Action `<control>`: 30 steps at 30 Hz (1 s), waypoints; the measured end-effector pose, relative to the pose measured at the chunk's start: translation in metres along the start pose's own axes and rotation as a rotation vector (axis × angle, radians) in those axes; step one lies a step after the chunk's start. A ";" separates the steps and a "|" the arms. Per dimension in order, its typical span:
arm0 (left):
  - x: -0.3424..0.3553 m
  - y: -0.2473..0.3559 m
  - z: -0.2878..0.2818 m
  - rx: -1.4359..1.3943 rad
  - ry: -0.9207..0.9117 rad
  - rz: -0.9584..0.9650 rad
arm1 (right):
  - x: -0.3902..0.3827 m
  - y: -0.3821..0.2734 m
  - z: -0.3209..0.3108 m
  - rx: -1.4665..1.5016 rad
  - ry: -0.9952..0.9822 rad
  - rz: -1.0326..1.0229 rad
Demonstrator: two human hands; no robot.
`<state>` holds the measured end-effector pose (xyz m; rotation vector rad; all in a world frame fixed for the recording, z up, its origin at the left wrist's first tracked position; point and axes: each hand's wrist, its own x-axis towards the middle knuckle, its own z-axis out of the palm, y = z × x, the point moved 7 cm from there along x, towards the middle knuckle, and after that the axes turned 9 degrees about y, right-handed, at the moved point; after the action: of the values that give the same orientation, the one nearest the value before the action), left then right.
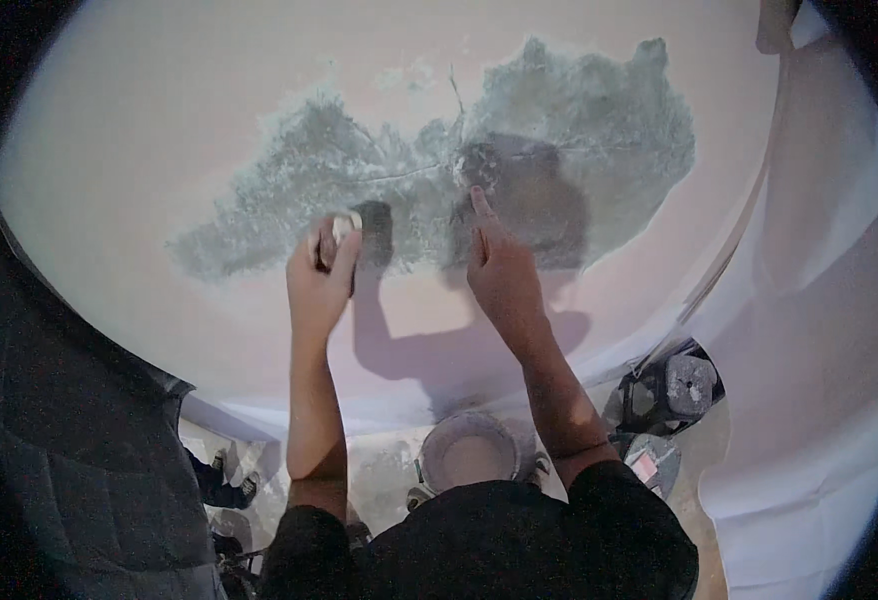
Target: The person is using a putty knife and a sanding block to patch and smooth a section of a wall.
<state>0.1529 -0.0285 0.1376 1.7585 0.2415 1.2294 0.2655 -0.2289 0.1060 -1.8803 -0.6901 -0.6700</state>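
A pale wall (pixel 179 110) fills most of the view, with a large grey rough patch (pixel 619 120) across its middle. A thin crack (pixel 399 174) runs over the patch. On the patch's lower left edge, my left hand (pixel 319 275) is closed around a small whitish lump (pixel 347 224) whose kind I cannot make out. My right hand (pixel 507 275) reaches up the patch with its index finger stretched out and the other fingers curled. That fingertip is at a dark, rough spot (pixel 477 160) on the crack, and nothing shows in the hand.
Below the wall, a round bucket (pixel 469 455) with pale contents stands on the floor by my feet. A dark stool or case with a grey, dusty top (pixel 689 385) is at the right. White sheeting (pixel 809 330) hangs right; dark cloth (pixel 79 420) hangs left, near another person's shoe (pixel 249 487).
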 end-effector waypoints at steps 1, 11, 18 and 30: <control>0.011 0.000 0.005 0.025 -0.055 -0.069 | -0.001 0.001 0.000 -0.002 0.003 -0.001; 0.072 -0.009 0.057 0.111 -0.124 -0.098 | 0.019 -0.001 0.004 -0.059 0.058 -0.043; 0.085 -0.021 0.059 -0.109 -0.170 -0.143 | 0.018 -0.005 0.004 -0.085 0.018 -0.045; 0.086 -0.029 0.059 -0.032 -0.116 -0.173 | 0.020 -0.020 -0.003 -0.080 -0.017 -0.030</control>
<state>0.2519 0.0057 0.1660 1.7364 0.2980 0.9997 0.2645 -0.2209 0.1340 -1.9540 -0.7132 -0.7113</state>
